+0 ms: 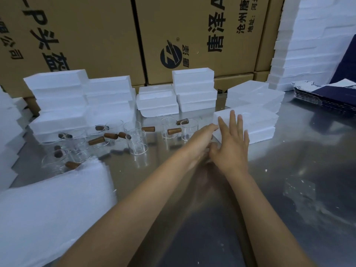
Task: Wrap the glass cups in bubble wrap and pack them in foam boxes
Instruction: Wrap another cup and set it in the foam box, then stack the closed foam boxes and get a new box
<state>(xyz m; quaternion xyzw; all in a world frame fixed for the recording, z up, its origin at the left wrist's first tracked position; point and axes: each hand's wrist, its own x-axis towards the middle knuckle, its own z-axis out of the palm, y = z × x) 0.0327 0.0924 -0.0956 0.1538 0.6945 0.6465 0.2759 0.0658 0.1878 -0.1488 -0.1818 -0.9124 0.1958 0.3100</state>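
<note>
Both hands reach forward over the shiny metal table toward a closed white foam box lying right of centre. The right hand lies flat with fingers straight and slightly spread, its fingertips resting on the box's lid and near edge, thumb angled out below. The left hand stretches in from the left with its fingers extended, their tips touching the box's left corner; the 2 hands overlap near the thumb, and whether anything lies between them cannot be told. The box's lid is on, so its contents are hidden.

Left of the hands stands a cluster of clear glass cups with brown wooden handles, all upright on the table and unwrapped; they look empty. 2 more glass cups stand just behind the left hand, between it and the foam stacks.

Along the back, more foam boxes sit in stacks of differing height; the top one of the middle stack is open upward, and its inside cannot be seen. A further pile of closed foam pieces stands just behind the box being touched.

A thick stack of white wrap sheets fills the near left corner. Large printed cardboard cartons form the backdrop, a tall column of foam rises at far right, and dark blue flattened cartons lie at the right edge of the table.
</note>
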